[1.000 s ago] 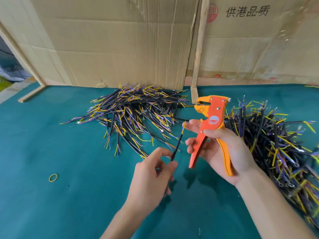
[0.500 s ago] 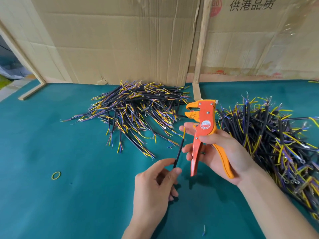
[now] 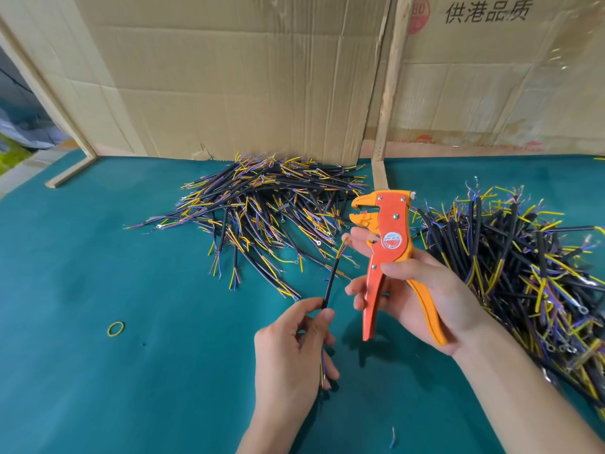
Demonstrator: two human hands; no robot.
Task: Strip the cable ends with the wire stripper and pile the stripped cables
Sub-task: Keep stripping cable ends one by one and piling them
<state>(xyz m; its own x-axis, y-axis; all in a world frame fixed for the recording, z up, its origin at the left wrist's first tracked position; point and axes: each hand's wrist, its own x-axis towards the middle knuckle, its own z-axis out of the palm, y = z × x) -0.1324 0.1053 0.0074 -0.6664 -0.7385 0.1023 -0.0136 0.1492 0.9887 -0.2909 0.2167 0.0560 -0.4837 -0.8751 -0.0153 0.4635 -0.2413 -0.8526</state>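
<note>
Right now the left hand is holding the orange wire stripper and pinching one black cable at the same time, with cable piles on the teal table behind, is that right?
Not quite: the head view shows the right hand holding the orange wire stripper. The left hand only pinches the black cable. The cable piles do lie on the teal table behind.

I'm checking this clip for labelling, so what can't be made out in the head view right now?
- Right cable pile: cut off by the frame's right edge.
- Held cable: its middle is hidden inside the left hand.
- Wire stripper round label: print too small to read.
- Stripper handles: partly covered by the right hand.
</note>
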